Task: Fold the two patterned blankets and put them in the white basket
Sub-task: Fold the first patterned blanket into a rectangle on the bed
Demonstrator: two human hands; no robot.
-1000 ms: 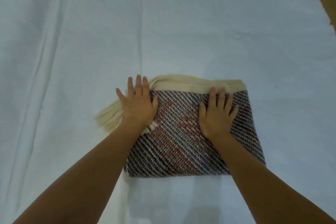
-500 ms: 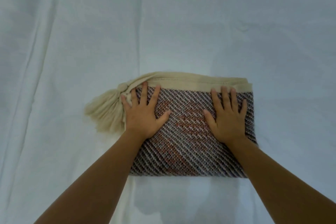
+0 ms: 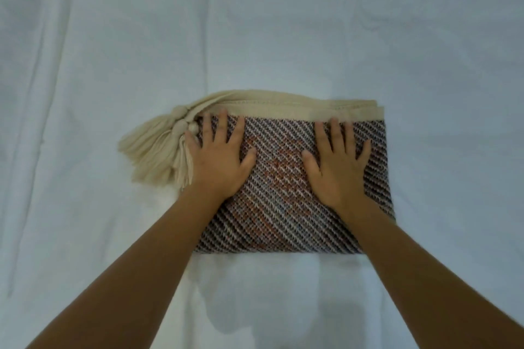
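Observation:
One patterned blanket (image 3: 283, 201) lies folded into a thick rectangle in the middle of the view, woven in dark, grey and orange diagonal lines with a cream border along its far edge. Cream tassels (image 3: 158, 150) spill out from its far left corner. My left hand (image 3: 218, 159) rests flat on the left part of the blanket, fingers spread, beside the tassels. My right hand (image 3: 337, 164) lies flat on the right part, fingers spread toward the cream border. Neither hand grips anything. No second blanket or white basket is in view.
A wrinkled white sheet (image 3: 255, 37) covers the whole surface around the blanket, with creases running down the left side.
Both hands have slid outward across the blanket and lie flatter with fingers spread. The tassels at the left corner show more fully. The view has shifted slightly.

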